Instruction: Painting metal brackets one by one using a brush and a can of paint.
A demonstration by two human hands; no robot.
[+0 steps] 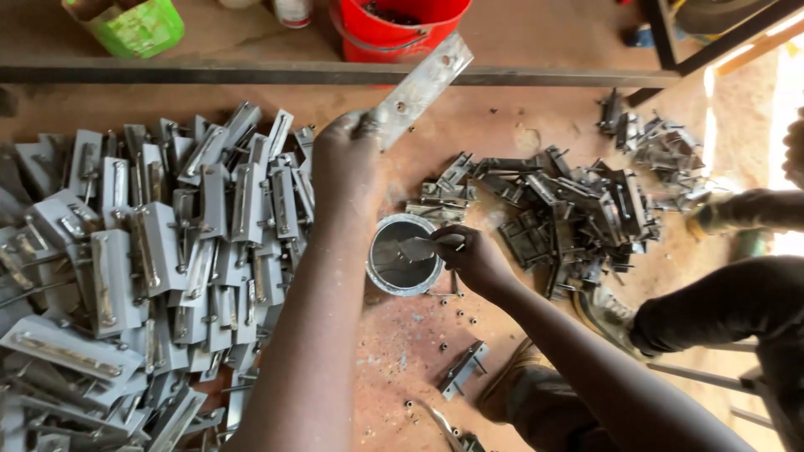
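A person works over a dusty reddish counter, seen from above. The left hand is closed around the lower end of a flat grey metal plate with holes, holding it tilted up toward the counter's far edge. The right hand pinches a small brush or spatula-like tool, its tip dipped into a small round tin of grey paint standing near the middle of the counter.

The step in hand looks like loading the tool with paint to coat the plate; the next move would seem to call for lifting the wet tip cleanly and bringing it to the plate's face without dripping.

Toward the left edge lies a large heap of light grey bolt latches, apparently already coated. Toward the right edge sits a darker, bare-metal pile of latches. A red bucket and a green container stand beyond the far edge. Another person's legs show at the right.
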